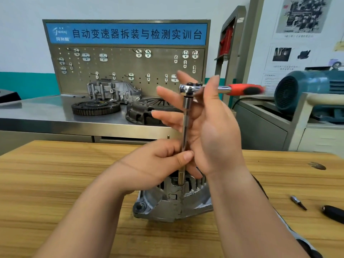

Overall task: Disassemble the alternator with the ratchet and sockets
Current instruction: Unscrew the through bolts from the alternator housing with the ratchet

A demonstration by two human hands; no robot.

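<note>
**Left hand** [158, 164]: thumb and fingers [184, 157] curled round the lower extension bar [184, 131], pinching it just above the socket [181, 176].

**Right hand** [210, 131]: fingers [167, 92] straight and splayed, unclenched. The ratchet [189, 88] head lay in the crook by the thumb, with its red handle pointing right, ungripped.

**Alternator** [167, 205]: sat on the wooden table [55, 174], directly under both hands, with the socket set into its top face.

**Risks, as judged:**
- With the handle unheld, the tall bar could lean and the socket slip off the fastener, rounding it.
- No clamp showed, so a hard pull could tip or skid the alternator.
- The ratchet could drop off the bar.

**Not determinable:**
- The fastener, hidden inside the socket.
- Whether the socket was fully engaged.
- The alternator's right flank, behind the right forearm.
- The black tool [333, 213], cut off at the right edge; a small bit [298, 202] lay near it.
</note>
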